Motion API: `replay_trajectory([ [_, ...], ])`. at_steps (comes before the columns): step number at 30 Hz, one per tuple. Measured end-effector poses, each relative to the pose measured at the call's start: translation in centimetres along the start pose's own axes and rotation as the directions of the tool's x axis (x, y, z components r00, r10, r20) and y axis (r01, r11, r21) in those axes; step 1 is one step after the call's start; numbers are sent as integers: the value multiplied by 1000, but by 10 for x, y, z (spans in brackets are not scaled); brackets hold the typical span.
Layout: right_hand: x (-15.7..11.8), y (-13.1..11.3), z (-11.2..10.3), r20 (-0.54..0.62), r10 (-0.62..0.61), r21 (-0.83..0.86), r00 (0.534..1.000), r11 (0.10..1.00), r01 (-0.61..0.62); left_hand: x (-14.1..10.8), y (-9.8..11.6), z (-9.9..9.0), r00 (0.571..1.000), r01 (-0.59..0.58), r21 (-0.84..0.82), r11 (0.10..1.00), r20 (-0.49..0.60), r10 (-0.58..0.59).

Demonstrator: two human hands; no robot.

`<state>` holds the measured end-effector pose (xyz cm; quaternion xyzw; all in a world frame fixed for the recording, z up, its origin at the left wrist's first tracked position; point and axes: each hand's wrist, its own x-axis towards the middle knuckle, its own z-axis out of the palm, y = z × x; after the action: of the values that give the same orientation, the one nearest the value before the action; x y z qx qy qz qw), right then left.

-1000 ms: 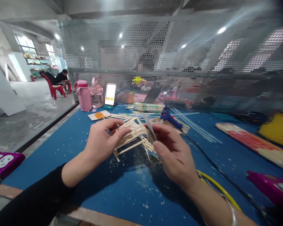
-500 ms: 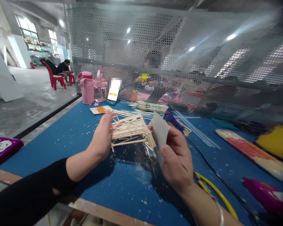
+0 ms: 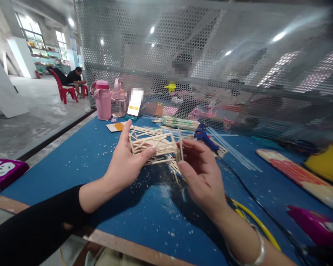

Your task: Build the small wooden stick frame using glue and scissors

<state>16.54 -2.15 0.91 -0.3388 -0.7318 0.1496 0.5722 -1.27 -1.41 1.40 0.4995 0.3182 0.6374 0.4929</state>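
Observation:
A small open frame of thin wooden sticks [image 3: 162, 145] is held above the blue table. My left hand [image 3: 126, 159] grips its left end, thumb across the near side and index finger pointing up. At the frame's right end, my right hand [image 3: 204, 171] pinches a thin grey sheet [image 3: 181, 146], now seen nearly edge-on, between thumb and fingers. Whether the sheet touches the frame cannot be made out. Loose short sticks [image 3: 175, 170] lie on the table beneath. Behind my right hand rests a blue glue gun [image 3: 204, 136].
On the blue table [image 3: 80, 162] stand a pink flask [image 3: 103, 101], a clear bottle [image 3: 118, 105] and a phone [image 3: 134, 105]. Translucent glue sticks [image 3: 234, 151], yellow-handled pliers [image 3: 255, 216] and a black cable [image 3: 249, 192] lie right. Behind a perforated metal screen [image 3: 144, 55] a person is visible.
The grey sheet has turned from showing its face to nearly edge-on. My left thumb has come across the near side of the stick frame, which has tilted slightly.

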Motion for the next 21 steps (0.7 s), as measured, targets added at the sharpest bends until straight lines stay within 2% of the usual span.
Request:
replay_trajectory([
  [2,4,-3,-7,-26,-116,-228,993,968,107,1,0,-1,998,-55,-18,998,18,55],
  [4,8,-6,-14,-31,-281,-453,959,859,238,0,-2,-2,994,-95,5,995,53,95],
  [7,13,-11,-19,118,-425,-611,898,681,403,-1,-4,-3,986,-132,31,991,108,128],
  [10,12,-15,-17,255,-427,-638,867,599,483,-3,-6,-2,974,-168,36,985,157,161],
  [21,11,-19,-12,233,-415,-707,880,549,446,-1,-6,-3,964,-209,84,974,186,191],
])
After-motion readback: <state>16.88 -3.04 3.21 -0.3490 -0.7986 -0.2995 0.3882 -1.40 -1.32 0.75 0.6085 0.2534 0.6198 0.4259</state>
